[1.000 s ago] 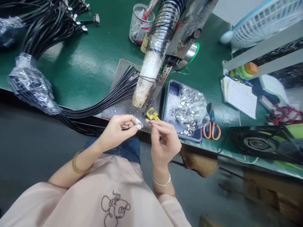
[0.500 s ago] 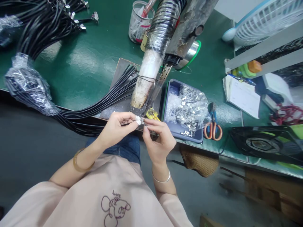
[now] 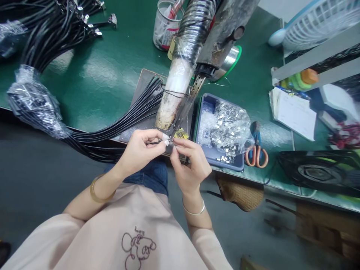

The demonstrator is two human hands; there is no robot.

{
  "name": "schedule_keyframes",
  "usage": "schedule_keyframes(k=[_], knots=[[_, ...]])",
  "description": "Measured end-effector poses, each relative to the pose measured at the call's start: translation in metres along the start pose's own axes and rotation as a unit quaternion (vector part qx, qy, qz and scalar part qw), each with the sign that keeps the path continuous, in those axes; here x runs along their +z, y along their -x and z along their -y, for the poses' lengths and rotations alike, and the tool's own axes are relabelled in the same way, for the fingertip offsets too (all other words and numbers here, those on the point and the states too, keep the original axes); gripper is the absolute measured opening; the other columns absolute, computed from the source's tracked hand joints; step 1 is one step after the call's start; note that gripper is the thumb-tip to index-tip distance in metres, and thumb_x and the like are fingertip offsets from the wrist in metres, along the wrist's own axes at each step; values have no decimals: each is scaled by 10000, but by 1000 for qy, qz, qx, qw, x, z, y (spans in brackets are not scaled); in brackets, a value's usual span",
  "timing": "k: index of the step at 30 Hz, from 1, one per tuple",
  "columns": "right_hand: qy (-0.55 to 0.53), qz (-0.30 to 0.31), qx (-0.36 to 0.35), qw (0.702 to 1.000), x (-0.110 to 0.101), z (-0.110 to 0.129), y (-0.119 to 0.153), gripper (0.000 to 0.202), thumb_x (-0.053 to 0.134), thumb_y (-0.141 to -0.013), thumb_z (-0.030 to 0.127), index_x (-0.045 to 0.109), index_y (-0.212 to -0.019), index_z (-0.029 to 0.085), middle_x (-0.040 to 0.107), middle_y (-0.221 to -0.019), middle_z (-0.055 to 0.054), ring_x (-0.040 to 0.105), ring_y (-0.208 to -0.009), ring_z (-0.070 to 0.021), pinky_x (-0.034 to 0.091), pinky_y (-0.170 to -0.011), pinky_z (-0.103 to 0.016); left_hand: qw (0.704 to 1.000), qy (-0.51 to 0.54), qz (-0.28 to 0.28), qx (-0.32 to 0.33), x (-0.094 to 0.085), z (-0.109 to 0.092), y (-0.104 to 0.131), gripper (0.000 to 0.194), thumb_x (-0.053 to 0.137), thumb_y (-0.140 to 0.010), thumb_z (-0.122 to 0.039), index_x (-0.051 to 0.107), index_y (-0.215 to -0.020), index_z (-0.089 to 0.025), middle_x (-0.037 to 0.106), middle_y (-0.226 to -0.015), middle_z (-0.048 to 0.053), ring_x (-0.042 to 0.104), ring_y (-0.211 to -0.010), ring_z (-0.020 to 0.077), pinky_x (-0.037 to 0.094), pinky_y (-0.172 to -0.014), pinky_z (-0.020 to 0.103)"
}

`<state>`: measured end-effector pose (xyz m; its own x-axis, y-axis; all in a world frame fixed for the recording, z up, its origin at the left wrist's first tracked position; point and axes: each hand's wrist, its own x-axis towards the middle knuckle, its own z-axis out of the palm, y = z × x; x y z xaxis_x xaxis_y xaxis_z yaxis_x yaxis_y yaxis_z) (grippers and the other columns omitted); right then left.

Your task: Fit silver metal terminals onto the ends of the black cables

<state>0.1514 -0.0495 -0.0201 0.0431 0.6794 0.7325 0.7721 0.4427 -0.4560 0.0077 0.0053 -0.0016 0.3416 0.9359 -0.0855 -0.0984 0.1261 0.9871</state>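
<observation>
My left hand (image 3: 144, 148), with white wraps on its fingertips, pinches the end of a black cable (image 3: 153, 142). Facing it, my right hand (image 3: 189, 159) is closed at the fingertips on something small that I cannot make out. The two sets of fingertips nearly meet, just below the tip of a soldering iron (image 3: 194, 92). Beside the iron hangs a white-ended suction hose (image 3: 168, 99). A bundle of black cables (image 3: 132, 112) lies across the dark board (image 3: 142, 84) behind my hands. A yellow item (image 3: 181, 134) sits just beyond my right fingers.
Right of my hands stands a blue tray (image 3: 206, 159) with a bag of small metal connectors (image 3: 229, 125). Orange-handled scissors (image 3: 256, 150), a notepad (image 3: 295, 112) and a black fan (image 3: 317, 172) lie farther right. Plastic-wrapped cables (image 3: 36, 101) are at left; a clear cup (image 3: 165, 28) stands behind.
Both hands stay fingertip to fingertip, with small shifts. More of the black cable shows between my left fingers. The view has turned slightly, moving the right-hand items outward.
</observation>
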Motion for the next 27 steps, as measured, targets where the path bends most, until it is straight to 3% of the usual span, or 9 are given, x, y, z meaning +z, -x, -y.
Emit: schedule_keyframes(k=[16, 24, 27], knots=[[6, 24, -12, 1000, -3, 2, -4, 241, 697, -833, 18, 607, -876, 238, 802, -1000, -47, 784, -892, -159, 662, -795, -265, 1000, -26, -5, 0, -4, -3, -1, 98, 675, -706, -204, 696, -661, -120, 390, -478, -65, 296, -468, 53, 225, -442, 188], [6, 29, -10, 1000, -6, 1, -4, 227, 688, -857, 46, 595, -886, 251, 807, -988, -44, 789, -872, -169, 664, -766, -292, 999, -32, -22, -11, -2, -2, 2, 126, 686, -708, -239, 722, -644, -137, 541, -532, -12, 436, -519, 90, 358, -484, 206], [12, 29, -18, 999, -6, 0, -4, 227, 694, -859, 47, 592, -879, 248, 806, -963, -44, 787, -857, -165, 657, -759, -287, 999, -34, -17, -13, -2, -5, 2, 129, 682, -713, -239, 730, -661, -131, 510, -514, -23, 386, -493, 75, 307, -457, 198]])
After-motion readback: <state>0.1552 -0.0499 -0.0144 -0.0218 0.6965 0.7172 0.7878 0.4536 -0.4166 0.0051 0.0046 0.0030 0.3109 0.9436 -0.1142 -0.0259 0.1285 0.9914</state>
